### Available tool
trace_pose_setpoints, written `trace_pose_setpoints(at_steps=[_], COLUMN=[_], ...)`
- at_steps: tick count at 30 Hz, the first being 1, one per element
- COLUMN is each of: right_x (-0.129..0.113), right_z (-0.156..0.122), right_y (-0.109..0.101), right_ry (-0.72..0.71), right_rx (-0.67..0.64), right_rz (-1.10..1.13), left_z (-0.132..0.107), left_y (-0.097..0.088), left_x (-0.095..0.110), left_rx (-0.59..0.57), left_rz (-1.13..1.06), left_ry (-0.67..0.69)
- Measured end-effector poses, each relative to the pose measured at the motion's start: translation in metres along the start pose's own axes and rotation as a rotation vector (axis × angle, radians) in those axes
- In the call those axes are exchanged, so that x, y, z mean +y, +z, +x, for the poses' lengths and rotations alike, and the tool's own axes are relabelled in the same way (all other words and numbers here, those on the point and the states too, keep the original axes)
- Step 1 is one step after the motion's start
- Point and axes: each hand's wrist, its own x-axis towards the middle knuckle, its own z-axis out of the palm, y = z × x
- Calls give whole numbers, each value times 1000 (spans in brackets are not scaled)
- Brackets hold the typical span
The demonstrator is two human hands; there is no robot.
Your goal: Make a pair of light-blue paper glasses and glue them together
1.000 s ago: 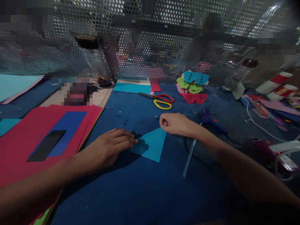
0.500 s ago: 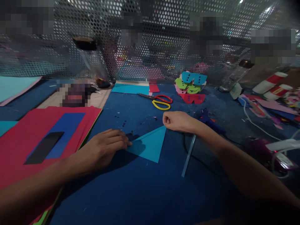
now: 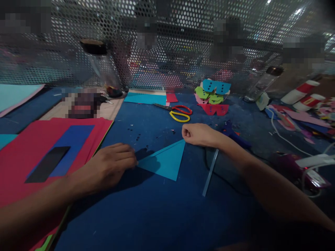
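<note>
— Now, where is the left hand [image 3: 110, 167] compared with a second ago?
— Further back. Then its fingertips lay over the left tip of the teal paper triangle [image 3: 164, 162]. Now they have slid away toward the red paper stack [image 3: 31, 146], and that tip lies uncovered just beside them. The fingers [image 3: 128, 158] are stretched out flat, palm down on the blue worktop [image 3: 157, 216], gripping nothing. Whether they still brush the paper I cannot tell, because their shadow falls across the tip.
— And the triangle itself?
— Flat on the worktop between the two hands, hardly shifted, its long edge running up to the right.
— The right hand [image 3: 197, 134]?
— Almost where it was, at the triangle's upper right corner. Its fingers are curled tight into a fist. Thumb and forefinger seem to pinch that corner, though the dim light makes it hard to be sure.
— What else lies close?
— A pale glue stick [image 3: 210, 173] slants across the worktop just right of the triangle, under the right forearm. A blue glue gun [image 3: 234, 134] sits behind the right wrist. Red-and-yellow scissors [image 3: 180, 113] lie beyond the right hand, well apart from the paper, same as before.
</note>
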Motion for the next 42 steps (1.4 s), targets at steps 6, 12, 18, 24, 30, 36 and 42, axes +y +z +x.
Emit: trace_pose_setpoints(at_steps=[6, 12, 18, 24, 30, 36, 42], right_x=[2, 0, 1, -3, -6, -4, -1], right_z=[0, -2, -1, -3, -6, -7, -6], right_y=[1, -3, -3, -4, -7, -7, -6], right_ry=[-7, -39, -65, -44, -49, -65, -129], right_rx=[-2, -32, -42, -45, -54, -52, -4], right_rz=[-3, -2, 13, 8, -55, -71, -61], left_z=[2, 10, 10, 6, 6, 8, 10], left_y=[-1, -1, 4, 10, 10, 9, 11], left_x=[0, 8, 9, 7, 8, 9, 7], left_rx=[-40, -31, -56, -100, -90, -98, -64], left_rz=[1, 68, 97, 118, 150, 71, -26], left_ry=[19, 38, -63, -149, -195, -278, -415])
